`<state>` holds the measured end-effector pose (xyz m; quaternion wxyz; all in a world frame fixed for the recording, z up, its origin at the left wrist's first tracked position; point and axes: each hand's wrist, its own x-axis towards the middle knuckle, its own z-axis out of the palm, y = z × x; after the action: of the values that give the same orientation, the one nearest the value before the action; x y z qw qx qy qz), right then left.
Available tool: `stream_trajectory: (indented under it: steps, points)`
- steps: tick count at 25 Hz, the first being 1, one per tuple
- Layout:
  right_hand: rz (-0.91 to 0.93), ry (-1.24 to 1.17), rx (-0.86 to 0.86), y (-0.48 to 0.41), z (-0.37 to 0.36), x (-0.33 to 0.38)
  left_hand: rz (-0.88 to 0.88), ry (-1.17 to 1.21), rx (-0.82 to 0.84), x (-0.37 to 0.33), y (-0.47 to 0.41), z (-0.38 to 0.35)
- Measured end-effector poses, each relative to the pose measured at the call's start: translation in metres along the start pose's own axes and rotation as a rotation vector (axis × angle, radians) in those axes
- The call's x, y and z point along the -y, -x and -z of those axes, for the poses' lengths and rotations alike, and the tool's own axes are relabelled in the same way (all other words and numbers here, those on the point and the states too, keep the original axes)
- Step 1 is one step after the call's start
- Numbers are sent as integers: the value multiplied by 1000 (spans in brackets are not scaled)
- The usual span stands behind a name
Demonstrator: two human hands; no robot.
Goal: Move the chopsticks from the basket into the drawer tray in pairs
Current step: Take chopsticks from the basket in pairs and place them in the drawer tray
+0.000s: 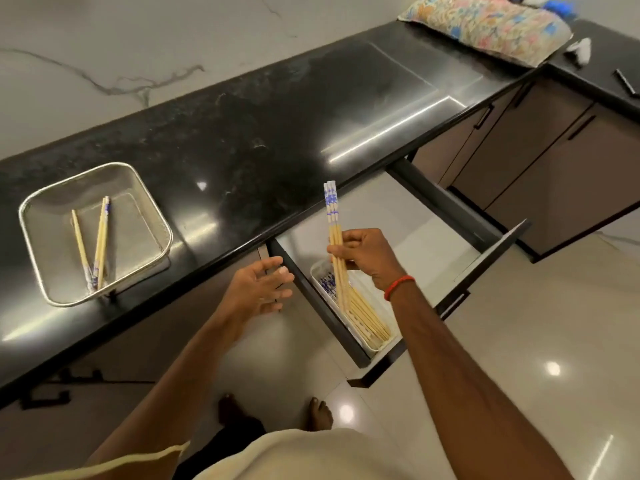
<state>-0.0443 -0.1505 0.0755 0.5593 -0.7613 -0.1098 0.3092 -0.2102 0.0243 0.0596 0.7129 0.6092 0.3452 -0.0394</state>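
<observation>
A metal mesh basket [38, 216] stands on the black counter at the left, with three wooden chopsticks [100, 242] lying in it. My right hand [367, 256] grips a bunch of chopsticks [331, 211] with blue-and-white tops, held nearly upright above the open drawer [426, 244]. A white tray [379, 346] sits at the drawer's near left corner, and several chopsticks [363, 317] lie in it. My left hand [258, 291] hovers open just left of the drawer, holding nothing.
The black counter [242, 140] runs from lower left to upper right. A floral cushion [485, 26] lies at its far end. Brown cabinet doors [540, 150] stand to the right of the drawer. My bare feet [277, 415] are on the glossy tiled floor.
</observation>
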Motion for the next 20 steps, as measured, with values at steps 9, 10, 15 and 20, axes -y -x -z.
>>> stream_trajectory:
  steps: [9, 10, 15, 20]
  points:
    - [-140, 299, 7, -44, 22, -90, 38, -19, -41, 32, -1, -13]
    - [-152, 363, 6, -48, 20, -101, 44, -24, -49, 34, -2, -11]
    - [-230, 589, 105, -55, 6, -139, 49, -28, -98, 33, -4, -6]
    - [-254, 741, 120, -54, -9, -156, 71, -35, -111, 33, -2, -8]
